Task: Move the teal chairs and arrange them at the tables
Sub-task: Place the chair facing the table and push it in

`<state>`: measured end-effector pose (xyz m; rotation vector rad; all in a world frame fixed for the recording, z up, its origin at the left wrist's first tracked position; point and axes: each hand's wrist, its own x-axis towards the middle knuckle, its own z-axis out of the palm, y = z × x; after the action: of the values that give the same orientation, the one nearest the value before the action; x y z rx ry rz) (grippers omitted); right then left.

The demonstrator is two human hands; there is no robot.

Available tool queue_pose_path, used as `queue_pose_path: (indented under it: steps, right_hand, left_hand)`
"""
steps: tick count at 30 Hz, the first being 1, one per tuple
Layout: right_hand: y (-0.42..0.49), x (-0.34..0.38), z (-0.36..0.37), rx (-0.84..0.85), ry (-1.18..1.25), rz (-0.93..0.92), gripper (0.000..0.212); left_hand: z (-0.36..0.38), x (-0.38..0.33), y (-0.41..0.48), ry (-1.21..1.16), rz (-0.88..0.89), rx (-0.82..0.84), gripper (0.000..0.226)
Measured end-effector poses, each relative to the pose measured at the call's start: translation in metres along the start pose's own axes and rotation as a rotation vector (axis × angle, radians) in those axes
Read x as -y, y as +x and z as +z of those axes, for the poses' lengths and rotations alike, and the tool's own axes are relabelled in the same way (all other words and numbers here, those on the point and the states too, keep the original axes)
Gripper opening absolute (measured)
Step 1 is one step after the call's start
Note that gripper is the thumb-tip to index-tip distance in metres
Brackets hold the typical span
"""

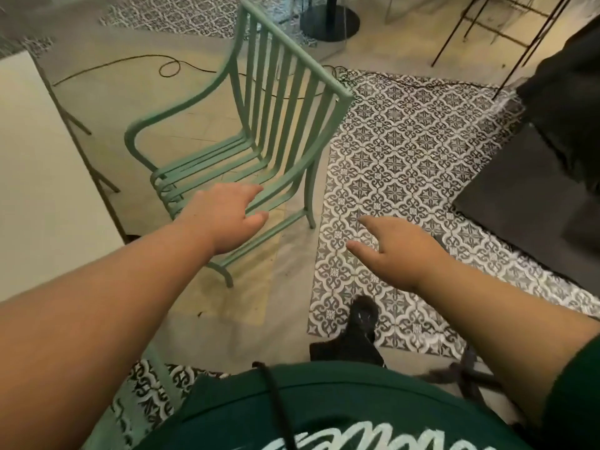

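A teal metal chair (285, 102) with a slatted back and curved armrests stands on the floor ahead of me, facing left toward a white table (39, 164). My left hand (227, 216) is stretched out over the chair's near armrest with relaxed fingers, and I cannot tell whether it touches the rail. My right hand (393, 251) hovers open to the right of the chair, above the patterned tiles, holding nothing.
The white table's thin dark legs (84, 151) stand close to the chair's front. A black table top (532, 203) lies at the right. A round black base (329, 22) and wire-frame legs (487, 30) stand at the back. A cable (168, 68) loops on the floor.
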<state>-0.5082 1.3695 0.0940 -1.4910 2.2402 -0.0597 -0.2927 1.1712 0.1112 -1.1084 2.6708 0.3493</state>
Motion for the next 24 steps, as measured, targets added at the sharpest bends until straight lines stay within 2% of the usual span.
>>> queue_pose_path:
  steps: [10,19,24]
  right_hand:
    - [0.135,-0.096,-0.108,0.090,-0.144,-0.263,0.068]
    - [0.253,-0.093,-0.146,0.106,-0.203,-0.456,0.070]
    - [0.307,-0.088,-0.158,0.120,-0.221,-0.534,0.070]
  left_hand:
    - [-0.010,-0.062,0.110,-0.161,-0.246,-0.054,0.063]
    - [-0.019,-0.048,0.164,-0.233,-0.424,-0.084,0.061]
    - [-0.026,-0.036,0.204,-0.253,-0.464,-0.085,0.062]
